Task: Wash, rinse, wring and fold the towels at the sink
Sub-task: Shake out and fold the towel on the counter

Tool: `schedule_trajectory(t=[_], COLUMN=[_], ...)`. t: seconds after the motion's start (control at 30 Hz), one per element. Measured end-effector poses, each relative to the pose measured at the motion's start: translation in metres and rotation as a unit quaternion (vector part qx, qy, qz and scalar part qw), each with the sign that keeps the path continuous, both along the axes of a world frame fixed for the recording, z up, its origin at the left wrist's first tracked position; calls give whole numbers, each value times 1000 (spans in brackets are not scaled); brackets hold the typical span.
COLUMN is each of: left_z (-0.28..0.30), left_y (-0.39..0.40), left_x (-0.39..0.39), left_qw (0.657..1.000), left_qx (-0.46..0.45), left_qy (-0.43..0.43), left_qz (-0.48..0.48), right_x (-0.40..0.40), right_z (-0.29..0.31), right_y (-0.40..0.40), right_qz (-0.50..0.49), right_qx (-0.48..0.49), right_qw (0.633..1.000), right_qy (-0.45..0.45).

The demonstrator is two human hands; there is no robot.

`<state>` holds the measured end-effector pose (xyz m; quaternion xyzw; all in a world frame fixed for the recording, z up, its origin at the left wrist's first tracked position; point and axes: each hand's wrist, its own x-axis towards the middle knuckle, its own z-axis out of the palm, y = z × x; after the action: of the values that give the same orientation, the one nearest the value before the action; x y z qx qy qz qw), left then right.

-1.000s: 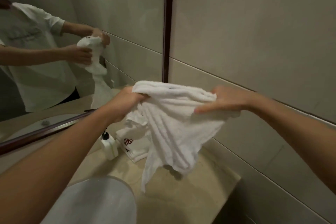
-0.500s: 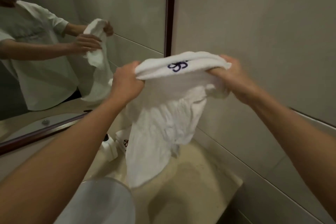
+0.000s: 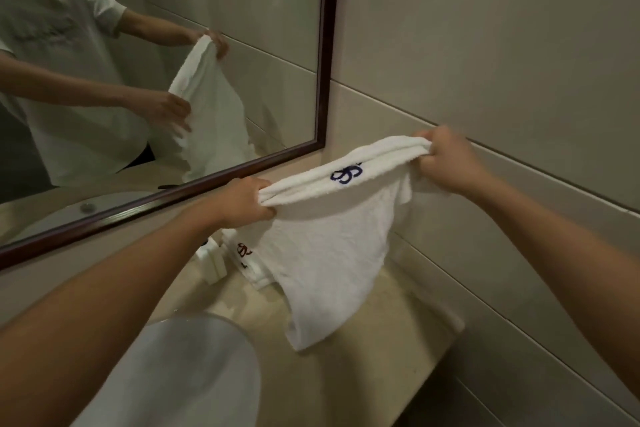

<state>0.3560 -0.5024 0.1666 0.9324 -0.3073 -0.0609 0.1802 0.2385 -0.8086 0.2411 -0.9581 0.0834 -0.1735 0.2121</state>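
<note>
The white terry towel with a dark blue embroidered mark (image 3: pixel 332 253) is held up in the air above the beige stone bench (image 3: pixel 363 374), between the mirror and the tiled side wall. Its gathered top edge is pinched at 1 end by the left hand (image 3: pixel 242 201), whose fingers are curled tight round the bunched cloth, and at the other end by the right hand (image 3: pixel 446 161), likewise clamped on the cloth. The 2 hands are kept well apart, so the top edge is drawn taut.

The long axis of that held edge runs from lower left to upper right, the right end being the higher and nearer the wall. The rest of the cloth hangs down from it, its lowest corner pointing toward the bench; whether the corner touches the bench cannot be told. The blue mark sits on the top band, about midway between the hands.

As to progress, no water is seen running and no dripping can be made out, so washing, rinsing and wringing are judged done for this piece. It is judged to be spread out ahead of folding. Behind it, 1 folded white towel with a red mark (image 3: pixel 249 258) lies on the bench beside a small white bottle (image 3: pixel 211 258), so at least 1 towel is finished. The round white basin (image 3: pixel 194 374) is at the lower left.
</note>
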Motion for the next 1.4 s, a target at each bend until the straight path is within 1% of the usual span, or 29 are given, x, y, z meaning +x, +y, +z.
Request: schedule_trajectory(t=[0.03, 0.07, 0.1, 0.2, 0.27, 0.33, 0.43, 0.47, 0.57, 0.6, 0.67, 0.73, 0.8, 0.83, 0.87, 0.9, 0.93, 1.0, 1.07, 1.13, 1.2, 1.23, 1.3, 1.4], left_z=[-5, -8, -11, -7, 4, 19, 41, 46, 50, 46, 30, 3, -32, -49, -68, -86, -102, -127, -142, -151, -156, -158, -163, -176], left_y=[2, 3, 4, 1, -8, -20, -29, -27, -14, -7, 7, 17, 23, 24, 25, 25, 24, 24, 23, 22, 21, 21, 21, 17], left_x=[0, -2, 0, 7, 9, 7, -9, -16, -42, -53, -74, -93, -108, -114, -117, -119, -119, -116, -107, -94, -79, -70, -58, -43], left_qw=[999, 998, 998, 998, 992, 981, 961, 955, 943, 946, 963, 980, 992, 992, 983, 971, 958, 937, 935, 949, 967, 972, 974, 969], left_qx=[-26, -37, -42, -47, -64, -89, -117, -128, -156, -161, -173, -160, -98, -51, -1, 32, 46, 60, 87, 123, 135, 128, 117, 90], left_qy=[35, 51, 44, -46, -101, -165, -237, -254, -280, -272, -207, -105, 20, 98, 168, 225, 273, 335, 338, 284, 213, 194, 193, 231], left_qz=[3, -4, -10, 6, 30, 52, 79, 87, 87, 73, 23, -45, -71, -69, -69, -76, -81, -77, -61, -52, -35, -23, -5, 8], right_x=[-2, -5, -8, -12, -12, -10, -14, -19, -50, -63, -90, -114, -130, -135, -140, -143, -144, -143, -136, -125, -109, -101, -84, -62], right_z=[0, -2, -6, -20, -22, -18, -7, -4, -10, -19, -43, -73, -103, -118, -131, -144, -155, -171, -180, -187, -192, -196, -204, -222], right_y=[-1, -4, -8, -20, -26, -31, -35, -32, -18, -13, -6, -2, -2, -3, -4, -3, -2, -1, 0, 1, -1, -2, -4, -7], right_qz=[20, 34, 46, 52, 42, 19, -64, -81, -92, -90, -66, -39, -18, 0, 20, 31, 34, 48, 64, 64, 55, 49, 47, 41], right_qx=[31, 53, 58, -22, -40, -50, -142, -147, -121, -114, -70, 34, 140, 182, 212, 240, 262, 283, 305, 315, 305, 293, 262, 226], right_qw=[999, 997, 995, 986, 985, 992, 988, 986, 986, 985, 992, 998, 987, 973, 955, 932, 911, 889, 874, 868, 877, 884, 898, 916], right_qy=[9, 32, 64, 158, 163, 116, 17, -9, -74, -89, -87, -25, 77, 139, 208, 269, 316, 358, 372, 378, 368, 361, 351, 329])
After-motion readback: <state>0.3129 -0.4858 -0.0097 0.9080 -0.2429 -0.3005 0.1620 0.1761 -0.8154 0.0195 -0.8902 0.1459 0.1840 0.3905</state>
